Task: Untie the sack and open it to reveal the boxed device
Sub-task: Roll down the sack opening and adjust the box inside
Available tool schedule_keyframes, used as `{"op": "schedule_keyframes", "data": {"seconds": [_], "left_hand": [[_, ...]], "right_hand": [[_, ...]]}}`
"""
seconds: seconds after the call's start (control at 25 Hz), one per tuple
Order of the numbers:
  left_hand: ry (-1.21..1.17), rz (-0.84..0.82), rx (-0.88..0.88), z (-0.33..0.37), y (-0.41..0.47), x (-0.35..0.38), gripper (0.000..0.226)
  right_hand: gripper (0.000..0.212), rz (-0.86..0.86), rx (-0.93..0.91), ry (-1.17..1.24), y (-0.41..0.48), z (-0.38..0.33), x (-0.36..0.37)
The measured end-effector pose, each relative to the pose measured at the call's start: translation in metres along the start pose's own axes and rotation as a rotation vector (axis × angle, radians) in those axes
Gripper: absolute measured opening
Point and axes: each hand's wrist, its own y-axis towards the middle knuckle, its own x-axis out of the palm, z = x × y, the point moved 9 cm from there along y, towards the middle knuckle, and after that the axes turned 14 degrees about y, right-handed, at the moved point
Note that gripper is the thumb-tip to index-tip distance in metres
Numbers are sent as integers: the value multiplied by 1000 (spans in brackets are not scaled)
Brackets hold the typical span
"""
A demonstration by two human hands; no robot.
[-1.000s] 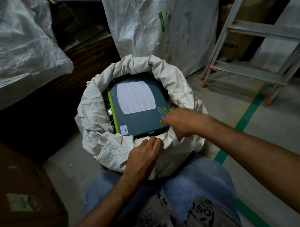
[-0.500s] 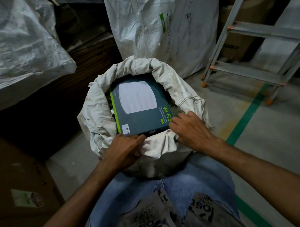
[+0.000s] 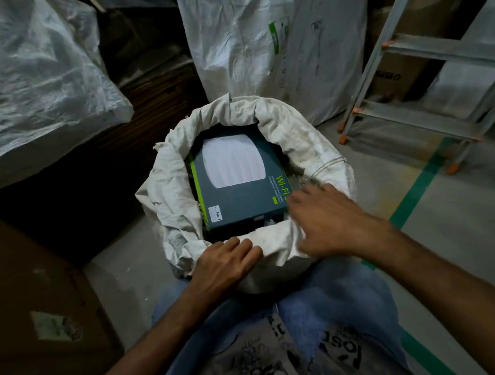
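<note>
Touching sack (image 3: 285, 124) rim: left hand (image 3: 227, 261), right hand (image 3: 325, 222); box (image 3: 240, 198) exposed.

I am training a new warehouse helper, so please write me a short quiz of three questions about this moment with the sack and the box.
1. Fill in: the box lying in the sack shows a green word, "Wi-__".
2. True or false: the sack's mouth is tied shut.
3. Where does the left hand rest?
A) on the sack's near rolled rim
B) on top of the box
C) inside the sack, under the box

Key
1. Fi
2. False: the rim is rolled down and the mouth is open.
3. A
</note>
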Motion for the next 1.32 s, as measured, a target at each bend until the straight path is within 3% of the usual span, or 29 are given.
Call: {"op": "schedule_keyframes", "data": {"seconds": [0.04,0.12,0.16,0.2,0.28,0.32,0.4,0.44,0.52,0.6,0.72,0.8,0.88,0.92,1.0,1.08,1.16,1.24,1.32], "left_hand": [[-58,-61,20,-4,3,4,14],[-218,-306,90,-14,7,15,28],[-255,-446,101,-21,1,19,38],[-316,-561,61,-31,-6,19,50],[-604,-677,-243,-59,-21,19,63],[-656,-656,-441,-76,-27,20,66],[-261,-446,-733,-113,-41,11,63],[-172,-432,-882,-121,-54,15,64],[-423,-516,-1188,-122,-81,41,81],[-657,-511,-1339,-118,-90,56,95],[-911,-450,-1523,-118,-96,82,88],[-1203,-389,-1737,-114,-108,101,61],[-1484,-340,-1918,-100,-117,102,28],[-1621,-329,-1951,-89,-118,102,18],[-1884,-169,-1957,-81,-106,94,18],[-2080,123,-1839,-103,-86,76,26],[-2179,382,-1706,-138,-65,57,30],[-2222,487,-1622,-157,-52,43,46],[-2260,450,-1604,-156,-49,47,52]], "right_hand": [[55,55,-10,44,8,-9,1],[75,-137,-17,192,20,-24,32],[74,-248,-38,215,22,-30,51],[66,-311,-57,173,20,-33,64],[50,-234,-92,68,14,-39,71],[46,-140,-100,48,11,-42,69],[43,72,-89,36,3,-46,64],[40,193,-69,41,-1,-45,61],[32,402,14,50,-9,-38,49],[30,534,24,78,-16,-39,44],[24,475,-110,96,-18,-60,44],[21,311,-214,166,-17,-72,43],[39,91,-124,414,-11,-65,45],[56,5,-45,539,-5,-60,48],[82,-39,-61,411,9,-69,49],[63,117,-193,226,26,-92,36],[48,395,-250,221,35,-92,-6],[45,572,-223,235,31,-77,-37],[36,647,-222,107,17,-88,-29]]}}
